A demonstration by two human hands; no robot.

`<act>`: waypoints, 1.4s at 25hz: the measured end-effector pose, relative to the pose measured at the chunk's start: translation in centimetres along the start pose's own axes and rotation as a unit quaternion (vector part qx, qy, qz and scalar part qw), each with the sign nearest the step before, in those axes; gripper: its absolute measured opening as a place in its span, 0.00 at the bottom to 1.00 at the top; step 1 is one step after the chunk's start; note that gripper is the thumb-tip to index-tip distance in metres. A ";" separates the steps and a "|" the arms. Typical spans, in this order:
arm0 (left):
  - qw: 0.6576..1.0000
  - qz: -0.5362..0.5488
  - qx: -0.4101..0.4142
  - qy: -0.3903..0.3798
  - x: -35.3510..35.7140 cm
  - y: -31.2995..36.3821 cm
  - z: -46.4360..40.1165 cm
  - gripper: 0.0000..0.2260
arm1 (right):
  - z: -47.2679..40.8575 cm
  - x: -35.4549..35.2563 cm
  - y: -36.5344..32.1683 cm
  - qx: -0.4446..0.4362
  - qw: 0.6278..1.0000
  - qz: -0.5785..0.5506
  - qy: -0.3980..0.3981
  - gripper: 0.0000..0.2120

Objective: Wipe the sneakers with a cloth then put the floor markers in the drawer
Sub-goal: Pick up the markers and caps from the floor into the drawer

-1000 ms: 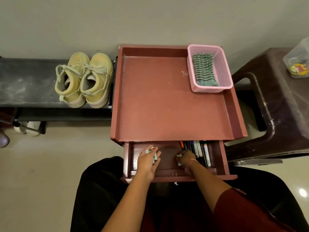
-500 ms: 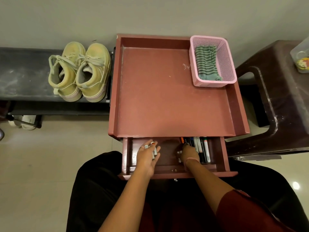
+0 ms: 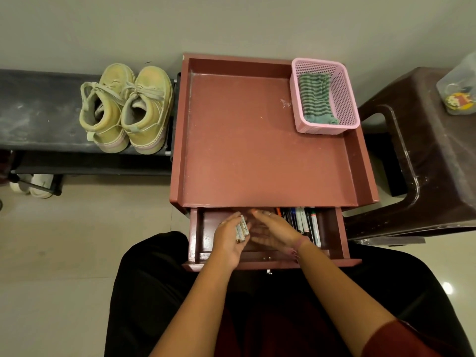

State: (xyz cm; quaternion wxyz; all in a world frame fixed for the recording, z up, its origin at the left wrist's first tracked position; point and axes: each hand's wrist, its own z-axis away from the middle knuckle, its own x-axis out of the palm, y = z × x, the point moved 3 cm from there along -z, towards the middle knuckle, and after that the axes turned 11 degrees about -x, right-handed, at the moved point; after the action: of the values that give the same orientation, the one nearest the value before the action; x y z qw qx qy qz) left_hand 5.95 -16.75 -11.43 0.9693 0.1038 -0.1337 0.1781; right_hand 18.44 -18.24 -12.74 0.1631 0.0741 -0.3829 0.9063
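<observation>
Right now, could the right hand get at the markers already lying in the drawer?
Probably yes. The right hand is open inside the open drawer, and the markers lie just beside it on the drawer's right, with nothing over them. The left hand holds other markers and stays clear.

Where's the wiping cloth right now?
In the head view, the green striped cloth lies inside the pink basket, at the far right corner of the red table top, next to the dark stool.
</observation>
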 end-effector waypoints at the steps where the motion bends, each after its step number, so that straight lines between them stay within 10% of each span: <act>1: 1.000 0.000 -0.004 -0.001 0.1 -0.1 0.0 0.06 | -0.3 0.6 0.2 -0.005 1.000 -0.012 -0.012 0.15; 15: 0.997 -0.077 0.005 -0.011 0.7 0.0 0.6 0.16 | -1.5 -0.6 2.8 0.065 0.993 -0.091 0.037 0.05; 21: 0.997 -0.062 0.049 0.022 -0.3 1.8 0.6 0.08 | -3.6 -3.7 2.7 0.050 0.965 0.241 0.088 0.17; 25: 0.997 -0.061 0.048 0.020 -0.1 1.8 0.8 0.08 | -4.3 -3.3 2.6 0.004 0.822 0.569 0.023 0.17; 35: 0.997 -0.055 0.044 0.018 -0.2 1.9 1.0 0.07 | -5.8 -4.8 5.0 0.016 0.790 0.606 0.086 0.15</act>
State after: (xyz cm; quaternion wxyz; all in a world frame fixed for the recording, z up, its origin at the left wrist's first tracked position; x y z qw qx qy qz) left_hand 4.83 -15.34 -10.24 0.9746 0.1499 -0.1021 0.1318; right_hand 21.14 -18.51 -21.36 -0.3890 -0.2485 -0.3193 0.8276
